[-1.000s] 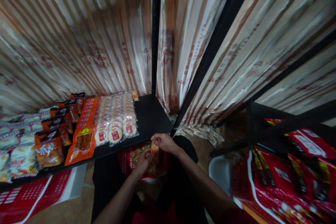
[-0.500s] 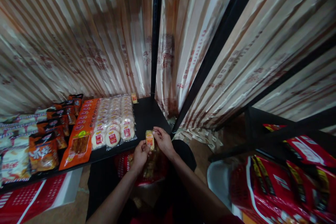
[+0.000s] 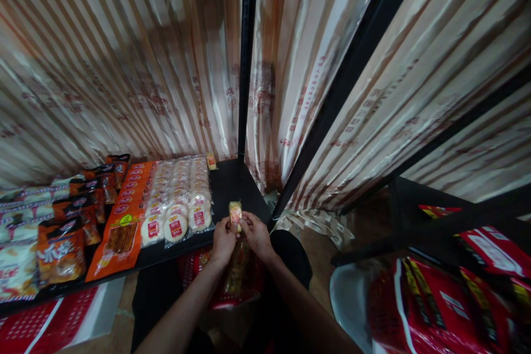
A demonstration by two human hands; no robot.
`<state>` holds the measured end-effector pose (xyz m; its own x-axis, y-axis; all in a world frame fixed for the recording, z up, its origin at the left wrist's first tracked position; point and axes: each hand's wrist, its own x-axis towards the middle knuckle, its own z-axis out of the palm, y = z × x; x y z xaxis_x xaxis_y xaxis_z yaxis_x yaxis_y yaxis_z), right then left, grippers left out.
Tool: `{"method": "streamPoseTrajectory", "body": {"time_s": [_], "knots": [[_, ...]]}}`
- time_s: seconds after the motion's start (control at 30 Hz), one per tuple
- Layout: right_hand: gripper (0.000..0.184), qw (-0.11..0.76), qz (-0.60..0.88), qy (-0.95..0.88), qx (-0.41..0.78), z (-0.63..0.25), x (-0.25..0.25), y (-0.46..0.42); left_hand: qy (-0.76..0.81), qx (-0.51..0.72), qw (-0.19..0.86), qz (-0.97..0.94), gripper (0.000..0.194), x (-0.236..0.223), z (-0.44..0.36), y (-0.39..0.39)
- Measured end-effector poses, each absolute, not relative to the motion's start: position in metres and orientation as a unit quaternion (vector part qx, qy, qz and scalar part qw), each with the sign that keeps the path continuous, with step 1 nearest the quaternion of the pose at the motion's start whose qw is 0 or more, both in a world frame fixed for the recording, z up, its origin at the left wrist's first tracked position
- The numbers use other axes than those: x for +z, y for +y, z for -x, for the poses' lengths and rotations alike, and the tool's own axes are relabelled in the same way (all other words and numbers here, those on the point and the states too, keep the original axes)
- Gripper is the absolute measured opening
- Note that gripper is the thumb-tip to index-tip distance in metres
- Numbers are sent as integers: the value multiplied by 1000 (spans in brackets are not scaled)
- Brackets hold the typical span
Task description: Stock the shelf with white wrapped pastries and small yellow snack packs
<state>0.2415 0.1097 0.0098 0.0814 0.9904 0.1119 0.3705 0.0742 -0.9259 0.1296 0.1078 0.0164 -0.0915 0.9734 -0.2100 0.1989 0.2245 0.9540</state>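
Observation:
My left hand and my right hand are pressed together at the front edge of a black shelf, both closed on a small yellow snack packet with a red label. The packet stands upright between my fingertips, over the shelf's bare right end. Below my hands sits a red basket with more yellowish packets in it. A second small yellow packet lies at the back of the shelf.
Rows of clear-wrapped round cakes, long orange packs and dark orange snack bags fill the shelf's left part. Black shelf posts rise ahead. Striped curtains hang behind. Red bags lie on a lower rack at the right.
Both hands rose from the basket up to the shelf edge with the yellow packet. My left hand has closed in beside the right, and the packet now stands between both.

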Motion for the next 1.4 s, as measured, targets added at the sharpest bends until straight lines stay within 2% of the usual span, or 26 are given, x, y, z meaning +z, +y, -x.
{"method": "streamPoseTrajectory", "body": {"time_s": [0.27,0.53,0.73,0.97,1.4], "knots": [[26,396,623,-598,312,-243,8,118,704,275,363,-545,23,22,-132,121],[27,340,660,-617,260,-242,13,126,734,221,339,-546,23,38,-131,131],[28,330,667,-622,243,-238,13,139,719,232,357,-549,24,38,-132,143],[38,357,654,-616,253,-232,1,156,709,288,347,-543,30,47,-135,157],[43,365,660,-612,238,-227,-7,189,733,282,359,-505,35,45,-143,181]]}}
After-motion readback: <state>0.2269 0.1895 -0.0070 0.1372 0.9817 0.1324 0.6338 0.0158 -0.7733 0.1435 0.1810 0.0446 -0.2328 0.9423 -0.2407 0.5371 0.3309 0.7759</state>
